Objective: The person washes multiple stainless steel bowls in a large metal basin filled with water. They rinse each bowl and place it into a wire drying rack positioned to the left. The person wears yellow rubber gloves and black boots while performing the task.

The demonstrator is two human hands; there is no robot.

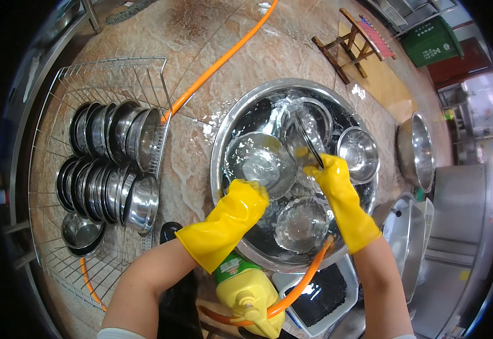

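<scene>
A wide steel basin (219, 169) full of water stands on the floor before me, with several steel bowls in it. Both hands wear yellow rubber gloves. My left hand (246, 199) has its fingers curled at the near rim of a wide bowl (259, 163) at the basin's left; its fingertips are partly hidden. My right hand (331, 171) grips the rim of a tilted bowl (303, 131), seen nearly edge-on amid splashing water. Another bowl (358, 154) sits at the basin's right side. Nearer me, a bowl (301, 224) lies under the rippling water.
A wire rack (45, 140) at left holds rows of steel bowls (102, 190). An orange hose (223, 57) crosses the floor; an orange hose end (318, 260) enters the basin. Close by are a yellow jug (246, 292), a white tub (350, 275) and a wooden stool (350, 42).
</scene>
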